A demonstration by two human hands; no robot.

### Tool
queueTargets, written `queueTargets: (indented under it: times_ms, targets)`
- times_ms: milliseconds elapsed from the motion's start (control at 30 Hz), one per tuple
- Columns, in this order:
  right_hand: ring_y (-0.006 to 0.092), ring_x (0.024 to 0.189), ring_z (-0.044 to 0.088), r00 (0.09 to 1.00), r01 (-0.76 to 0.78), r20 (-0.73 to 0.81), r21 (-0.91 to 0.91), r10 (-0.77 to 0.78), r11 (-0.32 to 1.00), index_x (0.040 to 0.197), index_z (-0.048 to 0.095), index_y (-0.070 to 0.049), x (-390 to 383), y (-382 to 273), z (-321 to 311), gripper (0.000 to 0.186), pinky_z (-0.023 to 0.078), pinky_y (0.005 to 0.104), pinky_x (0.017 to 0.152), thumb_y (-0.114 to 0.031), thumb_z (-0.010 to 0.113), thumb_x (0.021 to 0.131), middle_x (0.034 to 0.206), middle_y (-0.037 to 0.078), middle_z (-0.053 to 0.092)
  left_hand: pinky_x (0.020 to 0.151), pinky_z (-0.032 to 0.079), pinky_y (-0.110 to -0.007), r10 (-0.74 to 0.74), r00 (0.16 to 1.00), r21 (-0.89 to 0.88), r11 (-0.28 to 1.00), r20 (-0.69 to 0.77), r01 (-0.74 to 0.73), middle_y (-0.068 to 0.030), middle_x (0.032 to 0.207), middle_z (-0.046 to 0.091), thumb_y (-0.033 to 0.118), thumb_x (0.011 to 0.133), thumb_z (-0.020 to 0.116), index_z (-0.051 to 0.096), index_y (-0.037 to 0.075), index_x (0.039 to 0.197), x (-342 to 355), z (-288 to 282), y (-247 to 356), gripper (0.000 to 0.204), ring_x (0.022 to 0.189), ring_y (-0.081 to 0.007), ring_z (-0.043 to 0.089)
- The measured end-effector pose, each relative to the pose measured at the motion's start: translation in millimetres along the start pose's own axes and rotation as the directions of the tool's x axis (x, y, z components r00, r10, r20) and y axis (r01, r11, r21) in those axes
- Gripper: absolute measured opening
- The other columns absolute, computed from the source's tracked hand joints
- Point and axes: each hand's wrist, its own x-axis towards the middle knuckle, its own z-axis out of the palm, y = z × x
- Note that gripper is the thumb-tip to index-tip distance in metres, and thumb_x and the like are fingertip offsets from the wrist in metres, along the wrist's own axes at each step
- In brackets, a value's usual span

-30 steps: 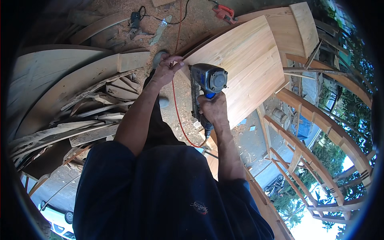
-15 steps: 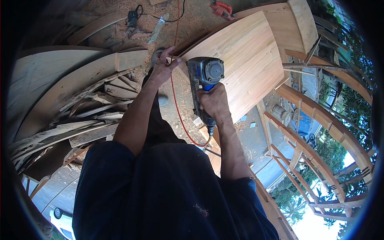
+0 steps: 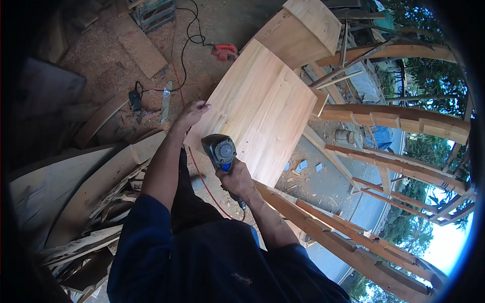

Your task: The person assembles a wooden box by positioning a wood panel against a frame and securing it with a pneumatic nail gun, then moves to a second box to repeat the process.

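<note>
My right hand (image 3: 236,178) is wrapped round the handle of a nail gun (image 3: 220,151), black and grey with a blue grip. Its head is over the near left part of a pale wooden panel (image 3: 265,108) made of joined boards with gently curved sides. A red air hose (image 3: 202,181) runs from the tool's lower end past my legs. At the panel's left edge, my left hand (image 3: 191,116) is closed on the rim, its thumb near the top face; the fingers are partly hidden. The tool's nose is hidden beneath its body.
Another wooden piece (image 3: 313,25) stands beyond the panel. A red power tool (image 3: 224,52) and a dark corded grinder (image 3: 135,98) lie on the shavings-strewn floor. Curved timber frames (image 3: 399,121) rise at the right. Scrap boards (image 3: 101,194) are piled at the left.
The view has swung, so the panel sits lower and further left. The nail gun has tilted and stays in my right hand. My left hand's spread fingers have drawn together on the panel edge.
</note>
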Motion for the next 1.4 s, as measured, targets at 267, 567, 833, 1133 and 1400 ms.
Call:
queueTargets:
  times_ms: [267,567,833,1133,1400]
  targets:
    - [0.0463,0.087,0.070,0.986,-0.083,-0.143,0.042,0.088,0.996,0.112,0.062,0.001,-41,21,-58,0.038,0.055,0.0504,0.078,-0.024,0.068,0.084,0.088,0.030,0.069,0.063,0.044,-0.035,0.074,0.985,-0.178,0.979,-0.157,-0.101,-0.0072,0.070,0.061,0.028,0.093,0.070,0.067,-0.005,0.089,45,27,-73,0.033,0.066,-0.0142,0.052]
    - [0.0329,0.074,0.074,0.878,-0.158,-0.348,0.435,0.328,0.886,0.107,0.063,0.000,-115,101,-74,0.034,0.056,0.0454,0.069,-0.027,0.066,0.087,0.078,0.021,0.072,0.065,0.045,-0.031,0.030,0.999,-0.325,0.946,0.036,-0.017,0.0005,0.074,0.059,0.019,0.098,0.064,0.065,-0.001,0.085,58,-10,-52,0.023,0.071,-0.0106,0.052]
    - [0.0168,0.061,0.063,0.541,-0.030,-0.408,0.864,0.736,0.502,0.096,0.063,-0.003,-143,139,-74,0.020,0.050,0.0352,0.058,-0.020,0.064,0.085,0.068,0.008,0.065,0.067,0.054,-0.033,-0.024,0.866,-0.010,0.999,0.499,0.033,-0.0042,0.085,0.064,0.013,0.101,0.058,0.048,0.009,0.091,103,-21,-36,0.014,0.075,-0.0156,0.065]
    - [0.0257,0.070,0.067,-0.173,-0.248,-0.496,0.858,0.851,0.450,0.114,0.063,-0.001,-121,20,-15,0.040,0.053,0.0397,0.067,-0.027,0.066,0.084,0.075,0.014,0.066,0.075,0.058,-0.034,-0.239,0.557,0.171,0.970,0.795,0.172,-0.0110,0.096,0.068,0.006,0.101,0.056,0.057,-0.004,0.111,108,-21,28,0.014,0.083,-0.0192,0.069]
    - [0.0176,0.059,0.060,-0.289,0.008,-0.332,0.937,0.898,0.349,0.112,0.064,0.000,-102,-165,-40,0.036,0.049,0.0351,0.056,-0.025,0.068,0.087,0.070,0.008,0.064,0.061,0.056,-0.031,-0.378,0.403,0.384,0.921,0.834,0.070,-0.0065,0.095,0.066,0.006,0.100,0.058,0.061,0.000,0.117,127,-22,57,0.018,0.076,-0.0135,0.064]
